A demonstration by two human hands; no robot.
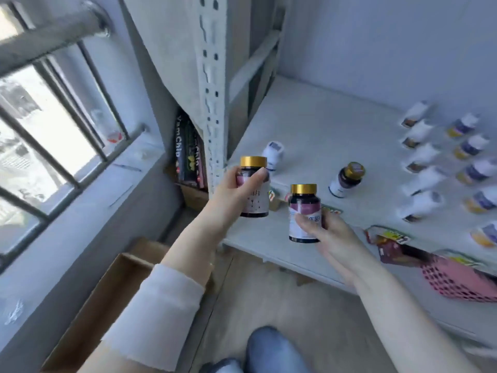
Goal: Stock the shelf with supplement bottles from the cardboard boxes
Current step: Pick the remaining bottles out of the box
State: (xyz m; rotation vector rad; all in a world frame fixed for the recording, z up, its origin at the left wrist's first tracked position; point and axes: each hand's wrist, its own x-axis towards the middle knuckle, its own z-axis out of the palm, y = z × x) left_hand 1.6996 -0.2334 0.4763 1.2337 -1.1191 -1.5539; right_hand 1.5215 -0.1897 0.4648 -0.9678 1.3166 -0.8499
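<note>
Left-hand bottle (254, 189): dark, gold-capped, held upright over the shelf's front left corner.
Right-hand bottle (304, 214): same kind, held upright just beside it, lower.
Left hand (228, 195): fingers wrapped round its bottle.
Right hand (333, 238): fingers gripping its bottle.
Shelf (322, 125): white; rows of bottles (422, 168) are set at the right.
Cardboard box (107, 300): open, on the floor, lower left.

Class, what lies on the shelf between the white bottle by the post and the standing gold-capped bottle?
Nothing: the head view shows bare shelf between the white bottle and the standing gold-capped bottle.
</note>
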